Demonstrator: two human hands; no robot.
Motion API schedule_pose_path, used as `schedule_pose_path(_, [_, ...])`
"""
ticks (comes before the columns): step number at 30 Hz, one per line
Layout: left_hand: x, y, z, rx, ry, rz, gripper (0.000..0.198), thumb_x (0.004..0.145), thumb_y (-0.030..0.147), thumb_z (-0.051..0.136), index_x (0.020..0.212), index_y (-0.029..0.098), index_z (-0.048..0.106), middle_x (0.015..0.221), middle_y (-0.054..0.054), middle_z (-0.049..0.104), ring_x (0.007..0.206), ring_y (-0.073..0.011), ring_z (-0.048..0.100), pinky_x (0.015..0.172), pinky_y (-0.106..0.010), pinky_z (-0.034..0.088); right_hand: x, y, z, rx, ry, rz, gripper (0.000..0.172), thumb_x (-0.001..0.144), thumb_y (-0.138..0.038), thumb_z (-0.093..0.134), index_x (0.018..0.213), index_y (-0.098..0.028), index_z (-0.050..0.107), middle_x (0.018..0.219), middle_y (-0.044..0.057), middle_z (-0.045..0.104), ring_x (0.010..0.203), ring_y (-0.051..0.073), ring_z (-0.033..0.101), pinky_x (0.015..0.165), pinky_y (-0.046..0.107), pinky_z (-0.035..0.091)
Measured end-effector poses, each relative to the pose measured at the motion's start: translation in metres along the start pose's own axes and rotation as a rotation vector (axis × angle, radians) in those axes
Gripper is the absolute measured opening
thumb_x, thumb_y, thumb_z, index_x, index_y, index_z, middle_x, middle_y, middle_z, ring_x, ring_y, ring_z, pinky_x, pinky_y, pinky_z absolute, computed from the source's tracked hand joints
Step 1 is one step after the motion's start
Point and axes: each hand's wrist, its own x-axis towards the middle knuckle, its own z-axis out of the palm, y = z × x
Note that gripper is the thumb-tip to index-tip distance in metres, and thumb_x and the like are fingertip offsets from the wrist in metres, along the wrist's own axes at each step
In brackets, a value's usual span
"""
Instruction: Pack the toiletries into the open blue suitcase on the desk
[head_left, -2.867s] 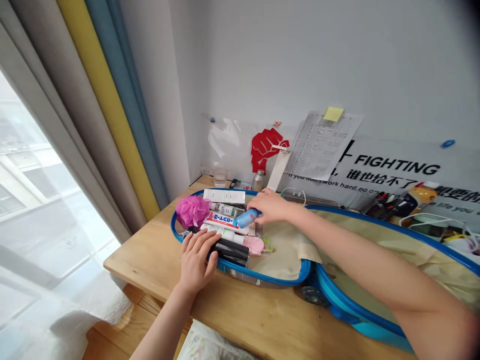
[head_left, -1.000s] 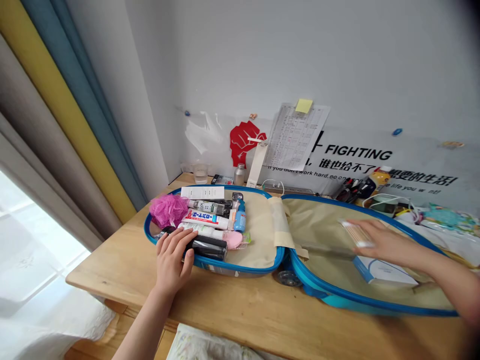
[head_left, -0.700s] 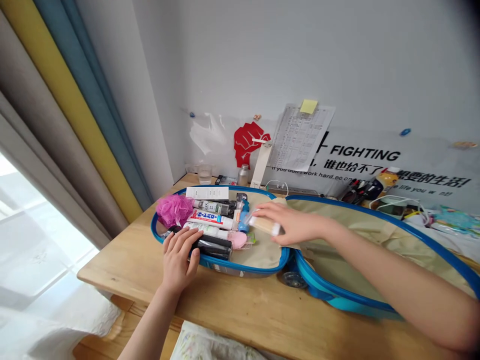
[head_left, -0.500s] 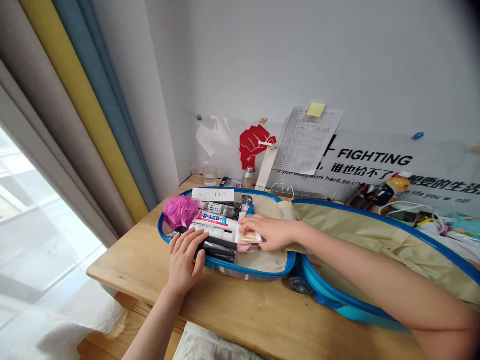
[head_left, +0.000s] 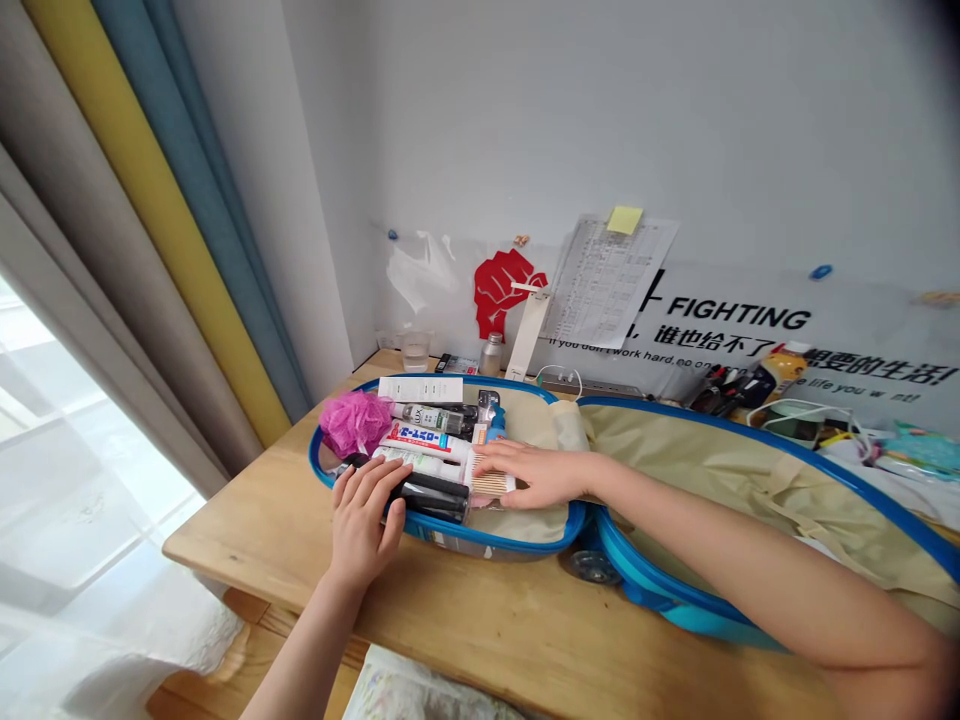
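Note:
An open blue suitcase (head_left: 510,546) lies on the wooden table, its left half packed with toiletries. My right hand (head_left: 541,473) rests, fingers stretched, on a pack of cotton swabs (head_left: 491,484), partly covering it. My left hand (head_left: 367,520) lies over the near rim, fingers spread against a dark glossy item (head_left: 439,497) of unclear kind. Between the hands are a toothpaste tube (head_left: 421,439) and a white tube (head_left: 414,461). Farther back sit a LUX bottle (head_left: 431,418) and a white box (head_left: 420,389). A pink bath puff (head_left: 355,422) fills the left end.
The suitcase's other half (head_left: 675,460), lined in beige, spreads to the right under my forearm. Along the wall stand a cup of water (head_left: 415,352), a small bottle (head_left: 491,354), pens (head_left: 720,390) and an orange-labelled bottle (head_left: 784,370). Curtains (head_left: 172,220) hang at left.
My right hand's fingers, bent onto the cotton swab pack before, now lie flatter across it. My left hand keeps its place at the rim. The view has shifted slightly.

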Motion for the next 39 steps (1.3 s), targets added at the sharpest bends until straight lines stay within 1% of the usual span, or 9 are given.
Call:
schedule_pose_path(3, [0.000,0.000,0.000,0.003,-0.001,0.003,0.034,0.096,0.028,0.041,0.121,0.026,0.064,0.120,-0.006,0.071,0.118,-0.0251,0.060,0.106,-0.043,0.032,-0.018,0.007,-0.017,0.032,0.117,0.103,0.064,0.088,-0.053,0.044,0.146,-0.025,0.043,0.162,0.003,0.031,0.150,0.029,0.026,0.122,0.043,0.023])
schedule_pose_path(6, [0.001,0.001,-0.001,-0.006,0.002,0.005,0.034,0.096,0.028,0.042,0.122,0.026,0.064,0.120,-0.006,0.071,0.118,-0.0252,0.060,0.106,-0.042,0.032,-0.061,0.035,-0.039,0.013,0.286,0.281,0.068,0.091,-0.060,0.031,0.149,-0.025,0.038,0.161,0.004,0.033,0.148,0.027,0.029,0.123,0.043,0.023])
schedule_pose_path(9, [0.001,0.001,0.000,-0.005,0.004,-0.001,0.035,0.095,0.028,0.043,0.124,0.028,0.064,0.120,-0.005,0.071,0.117,-0.0252,0.060,0.107,-0.042,0.031,-0.122,0.077,-0.047,-0.065,0.283,0.685,0.069,0.088,-0.061,0.031,0.145,-0.025,0.043,0.159,0.006,0.037,0.146,0.025,0.035,0.122,0.037,0.025])
schedule_pose_path(13, [0.001,0.001,0.000,0.004,0.013,0.017,0.033,0.096,0.028,0.042,0.122,0.026,0.063,0.119,-0.006,0.071,0.117,-0.0248,0.060,0.106,-0.042,0.032,-0.201,0.119,-0.018,-0.038,0.149,1.021,0.075,0.069,-0.061,0.046,0.120,-0.009,0.063,0.136,0.028,0.057,0.124,0.044,0.056,0.109,0.054,0.042])
schedule_pose_path(17, [0.001,0.001,-0.001,0.008,0.010,0.021,0.033,0.097,0.028,0.042,0.121,0.025,0.064,0.118,-0.007,0.071,0.117,-0.0253,0.060,0.106,-0.041,0.031,-0.250,0.129,0.033,0.038,0.018,1.157,0.082,0.045,-0.058,0.060,0.113,-0.012,0.068,0.134,0.028,0.059,0.127,0.044,0.055,0.108,0.046,0.045])
schedule_pose_path(20, [0.001,0.001,0.000,0.006,0.011,0.010,0.034,0.096,0.029,0.042,0.122,0.026,0.064,0.118,-0.006,0.071,0.116,-0.0251,0.061,0.106,-0.041,0.031,-0.263,0.132,0.058,0.067,-0.009,1.178,0.089,0.044,-0.064,0.060,0.122,-0.020,0.064,0.141,0.020,0.057,0.135,0.037,0.050,0.111,0.041,0.042])
schedule_pose_path(23, [0.000,0.000,0.001,0.003,-0.001,-0.014,0.036,0.096,0.030,0.042,0.124,0.027,0.064,0.119,-0.006,0.071,0.117,-0.0253,0.060,0.108,-0.041,0.031,-0.265,0.139,0.069,0.046,-0.006,1.216,0.095,0.042,-0.067,0.061,0.125,-0.021,0.062,0.142,0.021,0.055,0.136,0.039,0.048,0.113,0.042,0.040])
schedule_pose_path(28, [-0.002,-0.001,0.001,-0.002,-0.006,-0.017,0.036,0.096,0.030,0.042,0.124,0.028,0.064,0.120,-0.006,0.071,0.118,-0.0254,0.059,0.108,-0.042,0.031,-0.263,0.148,0.075,-0.038,-0.001,1.340,0.098,0.044,-0.075,0.057,0.125,-0.019,0.062,0.142,0.025,0.053,0.132,0.048,0.048,0.112,0.053,0.037])
schedule_pose_path(39, [-0.001,-0.002,0.001,-0.008,0.021,0.018,0.034,0.097,0.030,0.043,0.124,0.027,0.063,0.118,-0.006,0.071,0.117,-0.0254,0.060,0.108,-0.042,0.031,-0.269,0.136,0.073,0.006,0.040,1.402,0.097,0.056,-0.065,0.055,0.141,-0.018,0.049,0.139,0.022,0.056,0.134,0.040,0.050,0.110,0.047,0.041])
